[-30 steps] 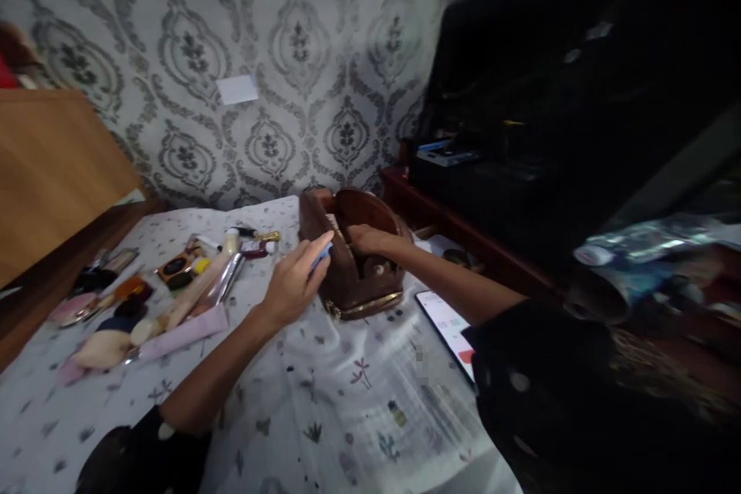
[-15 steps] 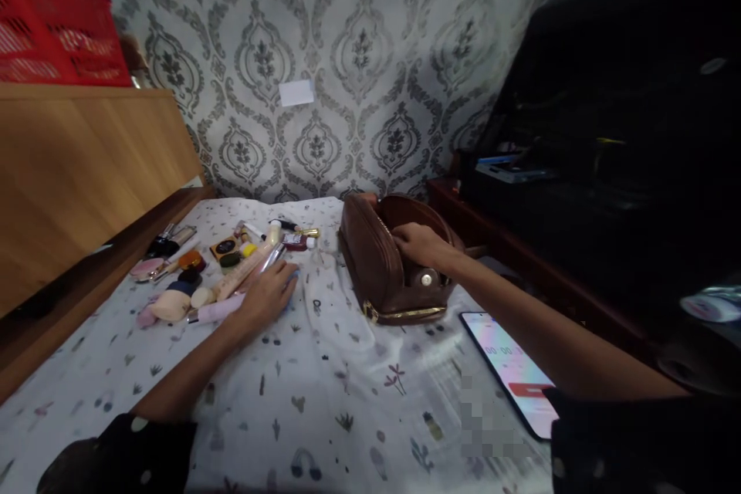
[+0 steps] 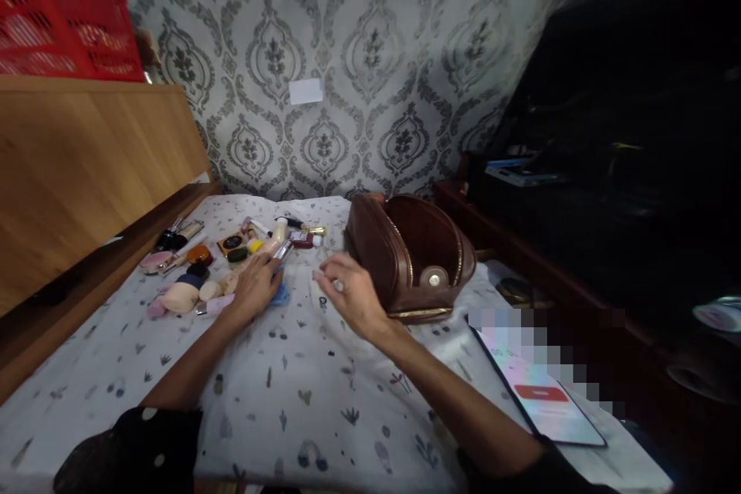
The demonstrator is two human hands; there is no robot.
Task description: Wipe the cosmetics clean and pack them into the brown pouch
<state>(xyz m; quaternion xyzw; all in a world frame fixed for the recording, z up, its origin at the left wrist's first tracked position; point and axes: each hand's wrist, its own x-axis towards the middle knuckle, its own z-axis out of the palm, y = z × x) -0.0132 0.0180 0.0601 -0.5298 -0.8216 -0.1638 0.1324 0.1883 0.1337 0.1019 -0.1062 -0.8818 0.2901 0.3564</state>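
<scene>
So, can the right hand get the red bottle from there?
Probably yes: the red bottle lies ahead and to the left of the right hand, with mostly bare cloth between and the left hand off to the side.

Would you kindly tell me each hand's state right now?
Left hand: palm down at the cosmetics, blue item by its fingers; grip unclear.
Right hand: partly curled near the brown bag; cannot tell whether it holds anything.

Red basket (image 3: 69,31) atop a wooden cabinet (image 3: 86,147), white rectangle (image 3: 306,91) on patterned wallpaper (image 3: 370,54), lit phone (image 3: 541,394).
</scene>
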